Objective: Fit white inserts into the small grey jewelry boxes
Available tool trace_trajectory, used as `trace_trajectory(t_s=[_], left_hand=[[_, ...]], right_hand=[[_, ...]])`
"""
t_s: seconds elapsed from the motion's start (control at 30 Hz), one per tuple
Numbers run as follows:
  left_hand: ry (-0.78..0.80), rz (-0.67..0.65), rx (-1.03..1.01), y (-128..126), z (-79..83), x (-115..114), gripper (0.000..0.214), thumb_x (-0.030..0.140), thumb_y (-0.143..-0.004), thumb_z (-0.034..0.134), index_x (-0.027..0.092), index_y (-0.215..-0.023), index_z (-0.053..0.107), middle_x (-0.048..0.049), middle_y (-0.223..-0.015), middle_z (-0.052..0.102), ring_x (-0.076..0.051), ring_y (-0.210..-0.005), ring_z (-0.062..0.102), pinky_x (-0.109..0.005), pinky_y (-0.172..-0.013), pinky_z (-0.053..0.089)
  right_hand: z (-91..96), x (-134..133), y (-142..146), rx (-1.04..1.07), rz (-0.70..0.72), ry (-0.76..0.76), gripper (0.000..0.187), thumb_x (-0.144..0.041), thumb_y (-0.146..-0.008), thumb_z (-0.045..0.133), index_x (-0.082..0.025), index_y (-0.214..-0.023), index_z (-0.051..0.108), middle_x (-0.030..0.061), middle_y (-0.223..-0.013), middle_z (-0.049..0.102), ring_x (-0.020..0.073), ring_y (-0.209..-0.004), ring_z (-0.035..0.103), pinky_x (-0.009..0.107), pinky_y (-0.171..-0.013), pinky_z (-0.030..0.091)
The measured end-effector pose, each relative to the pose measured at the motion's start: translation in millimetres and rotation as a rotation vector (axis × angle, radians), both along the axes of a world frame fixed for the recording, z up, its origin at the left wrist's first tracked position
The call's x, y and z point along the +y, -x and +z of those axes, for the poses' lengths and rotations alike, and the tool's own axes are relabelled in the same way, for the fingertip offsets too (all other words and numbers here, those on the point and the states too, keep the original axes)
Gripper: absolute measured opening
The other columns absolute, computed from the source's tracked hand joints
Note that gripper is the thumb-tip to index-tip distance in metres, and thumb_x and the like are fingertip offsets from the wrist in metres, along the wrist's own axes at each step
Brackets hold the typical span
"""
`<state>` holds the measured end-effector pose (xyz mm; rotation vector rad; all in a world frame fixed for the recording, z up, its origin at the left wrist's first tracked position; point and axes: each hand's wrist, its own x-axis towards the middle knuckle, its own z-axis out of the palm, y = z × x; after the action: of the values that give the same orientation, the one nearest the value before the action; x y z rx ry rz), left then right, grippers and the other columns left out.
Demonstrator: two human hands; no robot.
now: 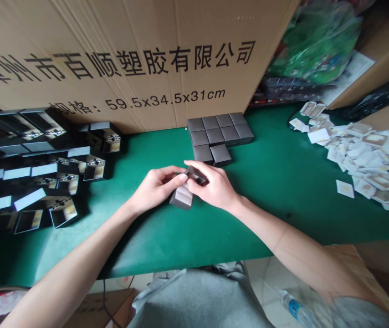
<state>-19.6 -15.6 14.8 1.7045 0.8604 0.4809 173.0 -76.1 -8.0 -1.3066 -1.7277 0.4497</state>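
Observation:
Both hands meet over the green table (276, 182) on one small dark grey box (183, 197). My left hand (155, 187) grips its left side, fingers curled around it. My right hand (213, 184) pinches the box's dark upper flap or lid, fingers bent over it. A pale insert shows in the box's open face. Just behind the hands stands a tidy block of several closed dark grey boxes (219, 133), laid in rows against the carton.
A big cardboard carton (129, 54) with printed characters walls off the back. Several open black boxes (44, 173) lie heaped at the left. A pile of small white cards (358, 155) is at the right. Green bagged goods (314, 41) sit far right.

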Motion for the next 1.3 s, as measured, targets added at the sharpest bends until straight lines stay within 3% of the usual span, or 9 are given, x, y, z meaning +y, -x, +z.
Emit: trace_trajectory(t_s=[0.17,0.3,0.43,0.53,0.7,0.83,0.93,1.07,1.3], left_hand=[[0.007,-0.045,-0.017,1.8,0.3,2.9,0.046,0.052,-0.092,0.062,0.013,-0.115,0.07,-0.0069,-0.095,0.075,-0.016,-0.077,0.066,-0.022,-0.067,0.052],[0.012,-0.014,0.007,0.3,2.0,2.6,0.05,0.056,-0.089,0.064,0.012,-0.113,0.07,-0.0064,-0.088,0.073,-0.015,-0.07,0.063,-0.022,-0.061,0.049],[0.073,-0.004,-0.012,-1.6,2.2,0.8,0.051,0.058,-0.088,0.064,0.013,-0.112,0.069,-0.0056,-0.084,0.073,-0.015,-0.066,0.062,-0.022,-0.058,0.048],[0.092,-0.012,-0.039,-1.5,1.4,-0.5,0.05,0.058,-0.088,0.064,0.014,-0.111,0.069,-0.0045,-0.082,0.072,-0.014,-0.065,0.061,-0.022,-0.057,0.048],[0.065,-0.027,-0.019,-0.8,0.7,-1.4,0.05,0.057,-0.09,0.061,0.013,-0.112,0.069,-0.0035,-0.081,0.07,-0.013,-0.066,0.059,-0.02,-0.057,0.045],[0.053,-0.029,-0.009,-1.0,1.1,-0.7,0.048,0.056,-0.091,0.061,0.013,-0.112,0.069,-0.0027,-0.08,0.069,-0.012,-0.065,0.057,-0.019,-0.056,0.043],[0.082,-0.026,-0.016,-2.0,2.3,-0.6,0.048,0.056,-0.091,0.062,0.013,-0.11,0.068,-0.0028,-0.08,0.07,-0.012,-0.066,0.058,-0.019,-0.057,0.044],[0.108,-0.017,-0.019,-3.1,4.0,-1.0,0.048,0.056,-0.09,0.062,0.013,-0.111,0.069,-0.0038,-0.083,0.072,-0.013,-0.068,0.06,-0.02,-0.059,0.046],[0.086,-0.014,-0.011,-2.8,4.4,-1.2,0.048,0.057,-0.09,0.062,0.014,-0.111,0.069,-0.0033,-0.083,0.072,-0.012,-0.068,0.06,-0.02,-0.06,0.046]], right_hand=[[2.1,-2.9,-1.6,-0.095,-0.035,-0.077,0.043,-0.036,-0.089,0.06,-0.021,-0.129,0.061,0.0058,-0.118,0.075,0.0194,-0.097,0.074,0.03,-0.085,0.062],[14.6,-2.9,-13.5,-0.146,-0.12,-0.158,0.038,-0.038,-0.095,0.052,-0.019,-0.126,0.063,0.0022,-0.086,0.077,0.0134,-0.065,0.069,0.026,-0.065,0.058],[36.7,-10.6,-48.1,-0.214,-0.364,-0.306,0.024,-0.031,-0.097,0.051,-0.021,-0.105,0.071,0.0033,-0.079,0.075,0.014,-0.061,0.066,0.028,-0.064,0.055],[40.3,-31.8,-95.9,-0.319,-0.58,-0.265,0.025,-0.031,-0.098,0.049,-0.022,-0.101,0.073,0.0051,-0.084,0.075,0.0177,-0.07,0.069,0.033,-0.072,0.056],[0.6,-101.1,-184.5,-0.643,-0.937,-0.04,0.041,-0.043,-0.092,0.053,-0.014,-0.114,0.071,0.0189,-0.119,0.069,0.0361,-0.118,0.063,0.053,-0.104,0.048],[-35.7,-149.7,-214.2,-0.596,-1.137,0.323,0.061,-0.057,-0.092,0.048,-0.012,-0.128,0.067,0.0234,-0.143,0.055,0.0454,-0.137,0.048,0.063,-0.11,0.041],[-43.6,-158.8,-208.2,-0.588,-1.095,0.209,0.057,-0.054,-0.095,0.044,-0.011,-0.121,0.07,0.0199,-0.139,0.061,0.0398,-0.134,0.053,0.059,-0.113,0.042],[-33.9,-144.5,-181.0,-0.601,-0.935,0.004,0.037,-0.039,-0.096,0.052,-0.014,-0.115,0.072,0.0158,-0.118,0.073,0.0313,-0.11,0.068,0.048,-0.099,0.054],[-13.0,-115.3,-96.0,-0.438,-0.331,-0.099,0.025,-0.018,-0.098,0.056,-0.023,-0.119,0.068,0.009,-0.113,0.073,0.0233,-0.105,0.068,0.04,-0.094,0.056]])
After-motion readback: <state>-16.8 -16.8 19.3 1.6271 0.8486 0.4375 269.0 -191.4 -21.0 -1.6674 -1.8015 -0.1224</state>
